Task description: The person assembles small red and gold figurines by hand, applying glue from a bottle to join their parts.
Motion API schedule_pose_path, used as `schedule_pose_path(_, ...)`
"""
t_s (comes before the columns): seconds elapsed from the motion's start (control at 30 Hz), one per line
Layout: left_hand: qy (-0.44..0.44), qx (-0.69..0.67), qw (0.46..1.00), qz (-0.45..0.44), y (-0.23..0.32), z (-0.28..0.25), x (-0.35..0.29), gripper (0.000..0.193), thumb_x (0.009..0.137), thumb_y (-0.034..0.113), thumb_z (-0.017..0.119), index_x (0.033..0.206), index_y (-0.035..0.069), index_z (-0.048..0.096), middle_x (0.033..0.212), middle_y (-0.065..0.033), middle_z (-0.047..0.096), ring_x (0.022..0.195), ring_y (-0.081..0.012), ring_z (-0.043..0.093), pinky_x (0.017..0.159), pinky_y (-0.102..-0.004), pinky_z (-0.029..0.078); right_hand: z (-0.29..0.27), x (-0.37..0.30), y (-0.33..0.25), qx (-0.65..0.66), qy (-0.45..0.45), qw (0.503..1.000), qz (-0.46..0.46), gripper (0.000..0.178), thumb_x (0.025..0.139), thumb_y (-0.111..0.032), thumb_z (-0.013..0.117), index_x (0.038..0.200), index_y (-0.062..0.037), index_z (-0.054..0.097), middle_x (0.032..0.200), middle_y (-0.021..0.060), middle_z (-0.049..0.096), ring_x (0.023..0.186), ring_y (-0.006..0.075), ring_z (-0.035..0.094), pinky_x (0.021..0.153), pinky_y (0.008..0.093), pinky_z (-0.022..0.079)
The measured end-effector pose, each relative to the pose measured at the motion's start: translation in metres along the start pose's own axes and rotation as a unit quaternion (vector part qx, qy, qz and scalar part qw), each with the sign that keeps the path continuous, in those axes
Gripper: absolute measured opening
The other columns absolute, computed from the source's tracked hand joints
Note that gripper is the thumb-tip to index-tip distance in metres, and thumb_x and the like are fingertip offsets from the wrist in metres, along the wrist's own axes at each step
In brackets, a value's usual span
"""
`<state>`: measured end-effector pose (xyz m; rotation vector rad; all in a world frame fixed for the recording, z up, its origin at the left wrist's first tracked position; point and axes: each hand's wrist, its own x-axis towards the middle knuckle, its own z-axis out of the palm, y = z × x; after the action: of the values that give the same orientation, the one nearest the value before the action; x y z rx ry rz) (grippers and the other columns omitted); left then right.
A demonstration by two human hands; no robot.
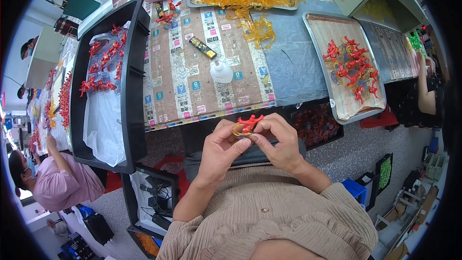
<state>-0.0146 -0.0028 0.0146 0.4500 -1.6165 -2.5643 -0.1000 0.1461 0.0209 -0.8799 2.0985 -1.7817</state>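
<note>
Squeezing a red branchy piece and a yellowish band mid-frame: left hand is pinching the band side, right hand the red end. They're hanging out past the surface, so a slack grip could be sending everything onto the floor. Overbending might be cracking that band, imo.

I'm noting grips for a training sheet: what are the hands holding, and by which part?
A small red piece with a yellowish curved part: the left hand pinches the yellowish side, the right hand its right side.
</note>
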Motion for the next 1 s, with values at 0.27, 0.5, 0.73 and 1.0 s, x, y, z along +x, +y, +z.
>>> schedule_pose_path(0.27, 0.001, -0.044, 0.999, -0.021, 0.002, 0.001, 0.001, 0.03, 0.085, 0.001, 0.067, 0.115, -0.004, 0.062, 0.105, -0.0036, 0.05, 0.095, -0.0132, 0.059, 0.084, -0.0255, 0.05, 0.008, -0.002, 0.004, -0.002, 0.022, 0.999, -0.031, 0.012, 0.083, 0.005, 0.066, 0.092, 0.0032, 0.058, 0.092, 0.0092, 0.054, 0.071, 0.0147, 0.065, 0.06, 0.0253, 0.055)
schedule_pose_path(0.5, 0.012, -0.037, 0.999, -0.022, -0.002, -0.003, 0.0, 0.03, 0.085, 0.001, 0.068, 0.114, -0.003, 0.062, 0.106, -0.0039, 0.051, 0.093, -0.0128, 0.059, 0.084, -0.0247, 0.05, 0.009, 0.001, 0.004, 0.009, 0.015, 1.0, -0.011, 0.012, 0.082, 0.006, 0.066, 0.091, 0.0032, 0.059, 0.092, 0.0092, 0.055, 0.072, 0.0146, 0.065, 0.061, 0.0249, 0.056)
schedule_pose_path(0.73, 0.021, -0.006, 1.0, 0.014, 0.001, 0.002, -0.002, 0.027, 0.087, 0.002, 0.067, 0.113, -0.003, 0.063, 0.105, -0.0043, 0.051, 0.091, -0.0119, 0.059, 0.081, -0.0238, 0.05, 0.008, 0.002, 0.004, 0.076, 0.008, 0.996, 0.037, 0.011, 0.082, 0.002, 0.069, 0.089, 0.0026, 0.061, 0.093, 0.0075, 0.056, 0.079, 0.0134, 0.064, 0.067, 0.0243, 0.056)
schedule_pose_path(1.0, 0.057, 0.03, 0.997, 0.037, -0.001, 0.008, -0.004, 0.02, 0.09, 0.005, 0.063, 0.108, -0.004, 0.064, 0.103, -0.0048, 0.052, 0.087, -0.012, 0.061, 0.077, -0.0246, 0.052, 0.0, 0.0, 0.006, 0.055, -0.008, 0.998, -0.009, 0.012, 0.082, 0.002, 0.069, 0.093, 0.0031, 0.063, 0.096, 0.0088, 0.056, 0.079, 0.0141, 0.065, 0.067, 0.0251, 0.057)
